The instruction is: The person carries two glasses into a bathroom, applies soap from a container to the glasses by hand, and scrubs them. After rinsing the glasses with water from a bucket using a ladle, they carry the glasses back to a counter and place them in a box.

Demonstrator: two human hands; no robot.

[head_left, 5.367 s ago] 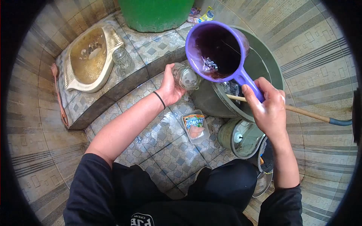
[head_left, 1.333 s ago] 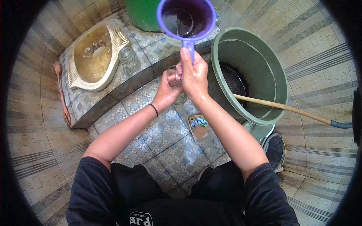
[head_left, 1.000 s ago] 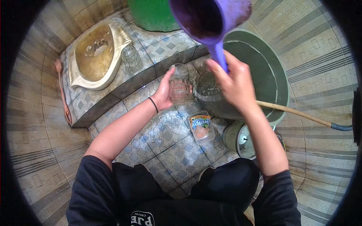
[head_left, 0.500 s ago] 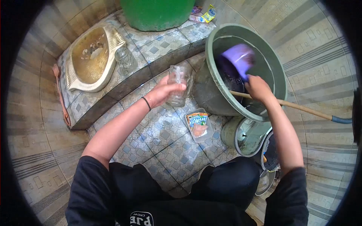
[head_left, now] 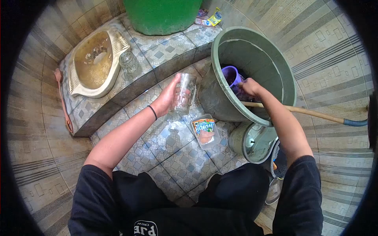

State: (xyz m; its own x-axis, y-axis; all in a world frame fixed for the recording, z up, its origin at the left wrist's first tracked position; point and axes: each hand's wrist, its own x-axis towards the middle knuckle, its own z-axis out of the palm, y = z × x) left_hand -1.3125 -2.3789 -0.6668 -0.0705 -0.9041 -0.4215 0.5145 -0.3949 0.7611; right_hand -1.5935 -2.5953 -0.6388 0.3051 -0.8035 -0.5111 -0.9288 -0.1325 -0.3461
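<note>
My left hand (head_left: pixel 170 94) is wrapped round a clear glass mug (head_left: pixel 183 93), held upright above the tiled floor with its handle to the right. Inside the big grey-green tub (head_left: pixel 215 59), my right hand (head_left: pixel 252 87) grips a purple water dipper (head_left: pixel 230 74) low against the near left wall. Its lower part is hard to make out in the shade. Below the mug, a clear plastic container (head_left: pixel 210 142) on the floor holds a dish soap packet (head_left: pixel 204 126) and a pinkish sponge-like piece.
Another glass mug (head_left: pixel 129 65) stands beside the squat toilet (head_left: pixel 118 37) on the raised step. A wooden handle (head_left: pixel 315 112) crosses the tub's rim. Near my right knee sits a smaller bucket (head_left: pixel 240 143). A green barrel (head_left: pixel 163 17), wrappers (head_left: pixel 214 17) and a pink brush (head_left: pixel 61 90) lie farther out.
My right hand has lowered the purple dipper leftward and deeper into the tub, its mouth now turned upward. The left hand's mug has shifted slightly and its handle shows more clearly.
</note>
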